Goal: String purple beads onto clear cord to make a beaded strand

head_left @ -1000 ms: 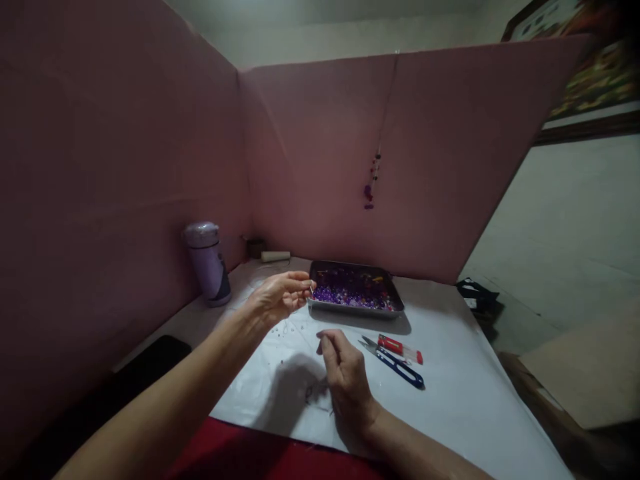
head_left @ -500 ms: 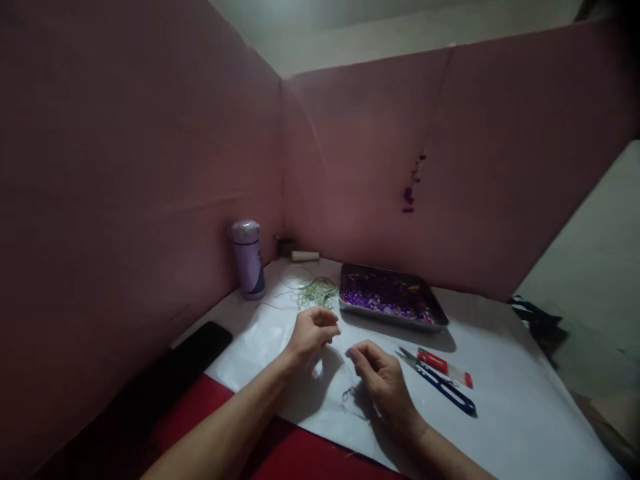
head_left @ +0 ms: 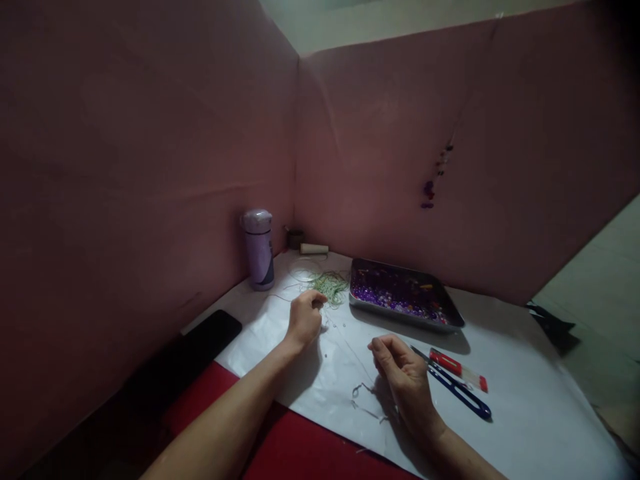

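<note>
My left hand (head_left: 305,319) is closed in a pinch just in front of a tangle of green thread (head_left: 330,287). A thin thread (head_left: 356,353) runs from its fingertips down toward my right hand (head_left: 400,370). That right hand is closed too, thumb against forefinger; what it pinches is too small to make out. A grey cord (head_left: 367,410) lies in loose curls on the white sheet below it. Between the hands are a few tiny beads (head_left: 326,355).
A metal tray (head_left: 405,322) of mostly purple beads stands behind my hands. Thread snips (head_left: 463,397) and a red lighter (head_left: 445,362) lie at right. A purple bottle (head_left: 260,260) and a black phone (head_left: 220,328) are at left. A beaded strand (head_left: 435,180) hangs on the pink partition.
My hands have drawn farther apart, and the thread between them shows longer. The left hand has moved up toward the green tangle. The whole view has shifted slightly.
</note>
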Tool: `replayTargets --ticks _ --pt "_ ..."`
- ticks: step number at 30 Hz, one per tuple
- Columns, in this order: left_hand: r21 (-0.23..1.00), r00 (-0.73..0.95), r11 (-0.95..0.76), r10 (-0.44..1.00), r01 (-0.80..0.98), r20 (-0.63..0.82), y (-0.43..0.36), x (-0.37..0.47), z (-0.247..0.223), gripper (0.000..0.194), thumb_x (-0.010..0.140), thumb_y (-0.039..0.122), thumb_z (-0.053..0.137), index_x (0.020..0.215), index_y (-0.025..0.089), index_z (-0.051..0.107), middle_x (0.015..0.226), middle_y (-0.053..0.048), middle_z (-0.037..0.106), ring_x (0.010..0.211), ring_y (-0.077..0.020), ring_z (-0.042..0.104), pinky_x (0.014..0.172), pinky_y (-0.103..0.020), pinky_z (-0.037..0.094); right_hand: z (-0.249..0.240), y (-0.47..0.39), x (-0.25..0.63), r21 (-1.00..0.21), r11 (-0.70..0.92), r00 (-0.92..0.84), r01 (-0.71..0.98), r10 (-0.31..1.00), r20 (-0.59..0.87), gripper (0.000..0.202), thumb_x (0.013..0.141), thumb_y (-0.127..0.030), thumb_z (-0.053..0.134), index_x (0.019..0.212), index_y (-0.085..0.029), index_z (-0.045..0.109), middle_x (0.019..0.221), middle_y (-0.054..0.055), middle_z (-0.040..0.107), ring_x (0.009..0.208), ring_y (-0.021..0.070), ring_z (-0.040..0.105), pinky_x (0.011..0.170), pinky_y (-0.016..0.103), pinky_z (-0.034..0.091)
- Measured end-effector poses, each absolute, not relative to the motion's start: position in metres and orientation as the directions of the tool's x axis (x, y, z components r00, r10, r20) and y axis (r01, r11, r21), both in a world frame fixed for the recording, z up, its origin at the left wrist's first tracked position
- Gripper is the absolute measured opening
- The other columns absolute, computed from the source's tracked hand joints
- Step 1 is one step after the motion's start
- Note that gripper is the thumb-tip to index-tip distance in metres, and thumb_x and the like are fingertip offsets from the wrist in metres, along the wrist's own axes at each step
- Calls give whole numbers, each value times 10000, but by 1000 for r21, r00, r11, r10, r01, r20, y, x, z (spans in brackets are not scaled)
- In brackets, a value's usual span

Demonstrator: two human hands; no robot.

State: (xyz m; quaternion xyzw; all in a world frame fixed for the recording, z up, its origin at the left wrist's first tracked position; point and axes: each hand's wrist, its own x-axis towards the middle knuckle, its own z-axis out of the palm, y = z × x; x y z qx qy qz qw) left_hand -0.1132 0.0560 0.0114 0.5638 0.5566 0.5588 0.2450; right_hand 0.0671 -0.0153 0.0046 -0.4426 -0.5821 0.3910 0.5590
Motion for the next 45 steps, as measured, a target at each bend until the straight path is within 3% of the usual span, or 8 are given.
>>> replayTargets --ticks 17,29,35,45 --pt "880 -320 -209 875 427 364 79 -136 3 196 651 29 561 690 170 692 703 -35 678 699 -163 615 712 -290 482 -5 -13 73 -927 369 58 65 926 372 258 842 -386 550 697 -173 528 549 -46 369 500 103 332 466 238 283" --pt "879 -301 -227 879 419 370 76 -135 5 170 638 65 571 641 183 694 669 -22 670 714 -182 614 729 -313 490 2 -27 74 -817 534 -111 216 845 523 281 856 -336 523 620 -189 480 534 -40 365 497 113 363 503 258 313" --pt "879 -310 -216 878 425 366 78 -136 3 169 623 60 569 629 180 688 671 -21 670 688 -175 607 733 -317 483 -1 -36 68 -839 502 -63 208 863 501 302 847 -350 528 596 -201 452 514 -45 337 465 112 331 472 259 290" --pt "890 -310 -196 888 412 339 76 -133 4 183 608 42 560 635 172 686 652 -23 656 644 -160 597 631 -271 477 -1 -34 75 -621 713 -270 325 699 662 216 836 -237 525 625 -203 499 503 -32 436 465 124 431 499 260 327"
